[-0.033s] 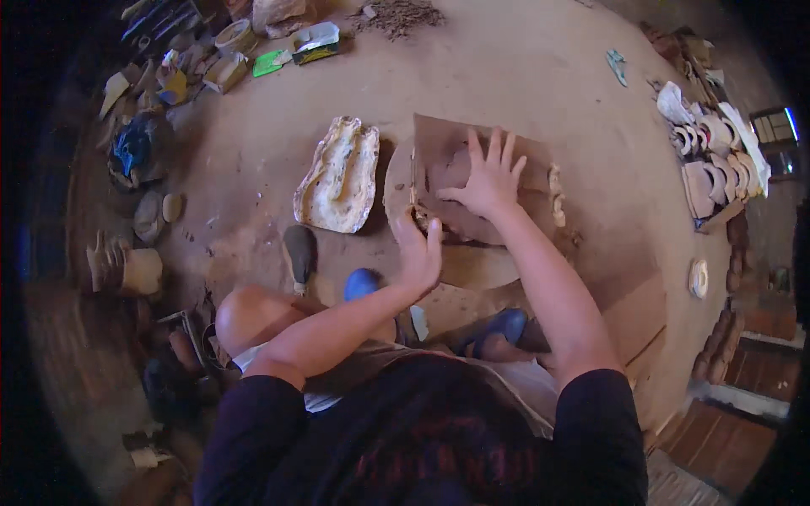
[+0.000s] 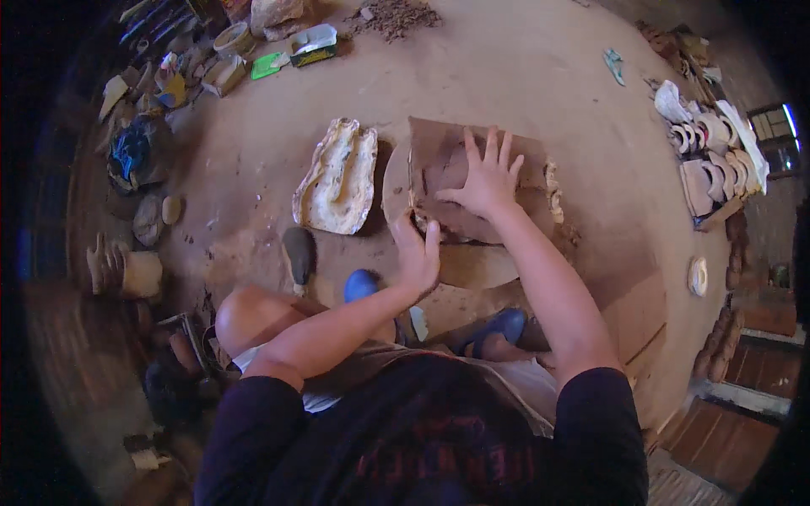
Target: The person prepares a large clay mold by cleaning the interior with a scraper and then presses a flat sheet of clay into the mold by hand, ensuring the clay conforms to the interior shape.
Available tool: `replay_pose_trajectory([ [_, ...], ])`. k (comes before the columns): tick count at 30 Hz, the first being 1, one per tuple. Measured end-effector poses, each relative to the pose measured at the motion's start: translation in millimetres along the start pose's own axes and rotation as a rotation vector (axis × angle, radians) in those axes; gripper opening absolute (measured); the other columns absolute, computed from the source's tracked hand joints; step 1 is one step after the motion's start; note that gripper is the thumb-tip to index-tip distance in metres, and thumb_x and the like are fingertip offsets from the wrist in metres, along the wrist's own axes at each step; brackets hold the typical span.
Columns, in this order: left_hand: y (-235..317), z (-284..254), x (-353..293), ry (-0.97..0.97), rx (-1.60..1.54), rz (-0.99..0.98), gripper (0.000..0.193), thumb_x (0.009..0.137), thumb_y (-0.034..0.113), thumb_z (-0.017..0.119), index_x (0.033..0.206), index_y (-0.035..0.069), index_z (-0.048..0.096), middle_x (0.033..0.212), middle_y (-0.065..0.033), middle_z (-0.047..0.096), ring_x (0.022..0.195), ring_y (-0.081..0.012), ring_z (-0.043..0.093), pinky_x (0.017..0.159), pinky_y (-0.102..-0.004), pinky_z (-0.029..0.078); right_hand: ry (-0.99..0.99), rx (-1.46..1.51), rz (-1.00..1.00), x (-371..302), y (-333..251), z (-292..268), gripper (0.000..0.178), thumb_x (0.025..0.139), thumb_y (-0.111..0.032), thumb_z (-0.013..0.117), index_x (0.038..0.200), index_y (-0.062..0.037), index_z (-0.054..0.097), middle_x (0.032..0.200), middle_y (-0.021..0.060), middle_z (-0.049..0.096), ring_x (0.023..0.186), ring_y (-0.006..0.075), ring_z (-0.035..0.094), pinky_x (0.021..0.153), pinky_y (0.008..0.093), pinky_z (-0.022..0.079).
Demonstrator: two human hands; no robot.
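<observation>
A brown clay slab (image 2: 439, 177) lies over a mould with a rough, cream-coloured rim (image 2: 553, 192), on a round board (image 2: 477, 268) in front of me. Pressed flat on the slab, my right hand (image 2: 485, 187) is open with its fingers spread. My left hand (image 2: 417, 257) is at the slab's near left corner, thumb and fingers closed about the clay edge there; its fingertips are partly hidden. To the left lies a cream mould half (image 2: 337, 177) with a long hollow, apart from both hands. Nearer to me is a dark paddle (image 2: 299, 255) with a short pale handle.
Boxes (image 2: 313, 46), a green tray (image 2: 268, 64) and a heap of clay crumbs (image 2: 395, 18) are at the far side. Curved clay pieces (image 2: 721, 173) stand in a row at right. My blue shoes (image 2: 498, 329) are close below the board.
</observation>
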State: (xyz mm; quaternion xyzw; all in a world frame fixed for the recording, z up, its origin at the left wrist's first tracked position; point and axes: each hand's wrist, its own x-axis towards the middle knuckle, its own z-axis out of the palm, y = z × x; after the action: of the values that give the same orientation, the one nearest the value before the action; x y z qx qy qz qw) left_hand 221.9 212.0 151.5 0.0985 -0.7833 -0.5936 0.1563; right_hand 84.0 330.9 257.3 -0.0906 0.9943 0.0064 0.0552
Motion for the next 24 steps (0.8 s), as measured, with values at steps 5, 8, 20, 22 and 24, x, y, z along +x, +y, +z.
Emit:
replay_pose_trajectory([
  [5,12,-20,-22,-0.156,-0.145,-0.251,0.056,0.112,0.036,0.052,0.143,-0.010,0.045,0.138,-0.0301,0.050,0.131,-0.0432,0.049,0.114,-0.0520,0.037,0.200,0.210,-0.017,-28,17,-8,0.112,0.076,-0.058,0.089,0.167,-0.0176,0.038,0.176,0.0235,0.021,0.163,0.0469,0.015,0.128,0.0675,0.021],
  [8,10,-28,-15,-0.041,-0.232,-0.251,0.053,0.113,0.037,0.051,0.141,-0.008,0.048,0.136,-0.0279,0.052,0.128,-0.0406,0.052,0.112,-0.0496,0.040,0.418,0.394,0.070,-62,46,-1,0.100,0.081,-0.051,0.088,0.162,-0.0115,0.044,0.170,0.0248,0.033,0.157,0.0466,0.031,0.126,0.0605,0.029],
  [20,-16,-29,69,-0.271,-0.160,-0.368,0.072,0.114,0.055,0.045,0.149,-0.008,0.051,0.129,-0.0245,0.063,0.118,-0.0329,0.060,0.106,-0.0418,0.046,0.379,1.179,0.575,-150,56,80,0.116,0.079,-0.035,0.095,0.165,0.0022,0.027,0.165,0.0285,0.038,0.152,0.0388,0.041,0.125,0.0473,0.035],
  [22,-13,-27,79,-0.325,-0.181,-0.382,0.069,0.113,0.053,0.047,0.147,-0.007,0.052,0.126,-0.0244,0.063,0.113,-0.0328,0.061,0.104,-0.0422,0.046,0.406,1.279,0.666,-151,55,69,0.119,0.078,-0.033,0.096,0.166,0.0024,0.024,0.164,0.0274,0.041,0.150,0.0380,0.045,0.122,0.0463,0.038],
  [24,7,-29,85,-0.345,-0.094,-0.239,0.061,0.114,0.048,0.049,0.141,-0.006,0.055,0.122,-0.0247,0.063,0.109,-0.0354,0.064,0.103,-0.0450,0.047,0.412,1.338,0.750,-153,61,68,0.118,0.078,-0.032,0.096,0.166,0.0023,0.024,0.162,0.0271,0.044,0.148,0.0378,0.048,0.121,0.0454,0.041],
])
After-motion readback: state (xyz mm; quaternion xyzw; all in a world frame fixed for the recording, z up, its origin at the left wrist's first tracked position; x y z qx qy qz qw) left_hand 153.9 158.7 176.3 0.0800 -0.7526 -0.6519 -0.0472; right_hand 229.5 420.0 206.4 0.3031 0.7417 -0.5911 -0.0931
